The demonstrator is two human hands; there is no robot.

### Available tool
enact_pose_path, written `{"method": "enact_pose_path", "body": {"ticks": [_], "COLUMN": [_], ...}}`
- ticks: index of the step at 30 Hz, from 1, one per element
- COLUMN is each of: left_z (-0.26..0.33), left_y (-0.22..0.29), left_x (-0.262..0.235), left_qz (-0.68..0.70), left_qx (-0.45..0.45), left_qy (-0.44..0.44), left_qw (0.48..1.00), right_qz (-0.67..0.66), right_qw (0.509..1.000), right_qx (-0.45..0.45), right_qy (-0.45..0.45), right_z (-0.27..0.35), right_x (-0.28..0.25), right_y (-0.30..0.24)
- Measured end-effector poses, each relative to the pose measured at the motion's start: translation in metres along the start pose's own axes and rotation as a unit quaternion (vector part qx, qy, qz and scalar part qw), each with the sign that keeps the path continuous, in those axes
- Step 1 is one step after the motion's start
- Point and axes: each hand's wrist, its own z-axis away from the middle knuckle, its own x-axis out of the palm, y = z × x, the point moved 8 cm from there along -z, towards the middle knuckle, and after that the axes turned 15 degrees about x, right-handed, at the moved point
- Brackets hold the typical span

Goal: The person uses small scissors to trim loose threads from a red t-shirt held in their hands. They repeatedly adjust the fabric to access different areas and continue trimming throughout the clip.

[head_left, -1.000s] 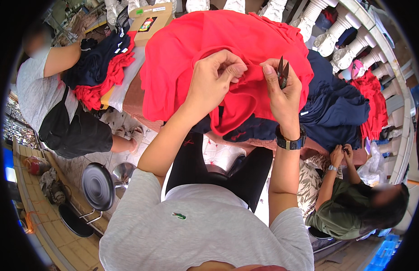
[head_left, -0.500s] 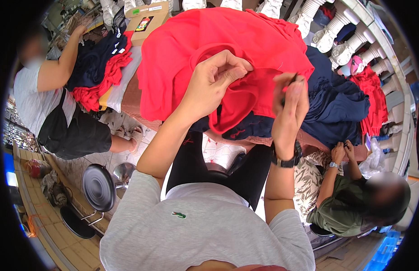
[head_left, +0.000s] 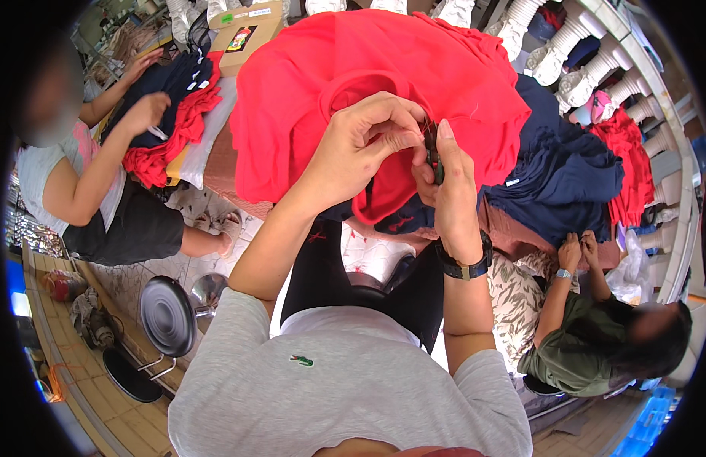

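Observation:
A red garment lies spread over a heap of cloth in front of me, its ribbed neckline facing my hands. My left hand is closed in a pinch at the neckline, gripping the fabric there. Fine loose thread shows near its fingertips. In my right hand is a small dark pair of thread snips, pointing away from me. The tips of the snips are close beside my left fingertips. Whether the blades touch a thread is too small to tell.
Navy garments are piled at the right, with more red cloth beyond. A cardboard box stands at the back left. One person handles clothes at left; another sits at right. A black stool stands at left.
My right hand has moved left with the snips, up to my left fingertips. My left hand has stayed nearly in place. The person at left has brought a hand over the navy pile.

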Motion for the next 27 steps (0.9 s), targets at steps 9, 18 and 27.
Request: {"method": "enact_pose_path", "body": {"ticks": [9,18,27], "left_z": [-0.002,0.010,-0.013], "left_y": [0.011,0.063,0.064], "left_x": [0.006,-0.030,-0.008], "left_qz": [-0.107,-0.448,0.014], "left_qx": [0.049,0.116,-0.008], "left_qy": [-0.052,0.033,-0.035], "left_qw": [0.992,0.886,0.999], "right_qz": [-0.025,0.077,0.150], "right_qw": [0.999,0.965,0.966], "right_qx": [-0.045,-0.224,-0.208], "right_qy": [0.012,0.109,0.044], "right_z": [-0.007,0.025,0.005], "right_x": [0.003,-0.037,-0.005], "right_y": [0.002,-0.013,-0.038]}}
